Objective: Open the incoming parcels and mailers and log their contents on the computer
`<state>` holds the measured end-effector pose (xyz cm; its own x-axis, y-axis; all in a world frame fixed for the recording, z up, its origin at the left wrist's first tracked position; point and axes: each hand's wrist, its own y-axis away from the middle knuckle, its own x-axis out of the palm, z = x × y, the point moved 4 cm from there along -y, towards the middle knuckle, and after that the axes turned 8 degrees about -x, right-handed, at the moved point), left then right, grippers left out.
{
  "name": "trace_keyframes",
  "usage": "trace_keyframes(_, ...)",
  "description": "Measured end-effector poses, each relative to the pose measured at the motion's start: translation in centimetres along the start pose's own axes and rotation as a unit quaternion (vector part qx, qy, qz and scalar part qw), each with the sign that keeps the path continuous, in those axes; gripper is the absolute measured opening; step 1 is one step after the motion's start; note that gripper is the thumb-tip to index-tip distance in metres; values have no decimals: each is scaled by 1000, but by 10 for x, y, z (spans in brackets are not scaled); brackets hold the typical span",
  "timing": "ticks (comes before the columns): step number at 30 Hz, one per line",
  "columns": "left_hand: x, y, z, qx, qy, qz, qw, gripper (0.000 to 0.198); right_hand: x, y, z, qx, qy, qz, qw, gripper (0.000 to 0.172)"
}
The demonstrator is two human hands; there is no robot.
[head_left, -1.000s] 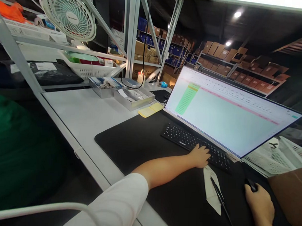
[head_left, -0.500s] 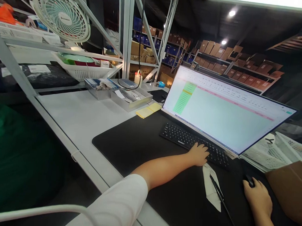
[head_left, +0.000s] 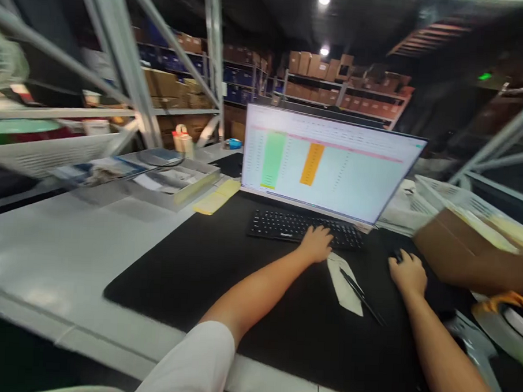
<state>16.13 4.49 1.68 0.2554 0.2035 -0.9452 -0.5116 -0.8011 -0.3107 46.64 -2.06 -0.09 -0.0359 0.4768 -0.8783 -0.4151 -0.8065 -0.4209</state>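
Note:
My left hand (head_left: 316, 243) rests on the black keyboard (head_left: 273, 225), fingers spread over its keys. On the right, my right hand (head_left: 409, 274) is wrapped over a black computer mouse (head_left: 397, 256), which shows only in part. Behind the keyboard stands a monitor (head_left: 366, 177) with a spreadsheet that has a green and an orange column. Just below my left hand lies a white slip of paper (head_left: 341, 292), with a thin black pen-like item (head_left: 361, 294) across it. All of this sits on a large black desk mat (head_left: 241, 264).
Yellow notes (head_left: 218, 199) lie at the mat's back left edge, beside trays of papers (head_left: 179, 184). An open cardboard box (head_left: 462, 251) and white baskets (head_left: 443, 195) stand at the right. Near my right forearm are tape rolls (head_left: 510, 319). Metal frame posts rise behind the desk.
My view has swung right, bringing in the tape rolls and more of the box. On the monitor, the spreadsheet now shows an orange column and more rows of text. Both hands keep their places.

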Motion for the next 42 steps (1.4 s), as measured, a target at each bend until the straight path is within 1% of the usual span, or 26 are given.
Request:
trace_keyframes(2,-1,-1,0,1,4,4,1000,43,-10,4,10,-1,-2,-17,1000,56)
trace_keyframes(4,-1,-3,1,0,5,7,1000,45,-12,2,12,4,-2,-19,1000,53)
trace_keyframes(10,-1,-6,2,0,-8,18,1000,47,-2,-3,2,12,-25,5,1000,46)
trace_keyframes(15,-2,-4,3,-8,-16,24,1000,47,-2,-1,3,6,-34,11,999,45)
trace_keyframes(25,-2,-5,2,-7,-8,25,1000,47,4,-6,-2,2,-18,2,1000,46)
trace_keyframes(32,-1,-3,1,-7,-12,19,1000,47,4,-6,-2,-26,-15,-4,1000,47)
trace_keyframes(37,2,-2,0,-9,-12,12,1000,46,16,-14,-12,-44,-10,-11,999,51)
trace_keyframes(42,5,-1,0,-7,-3,-4,1000,47,28,-24,-22,-40,-10,2,999,56)
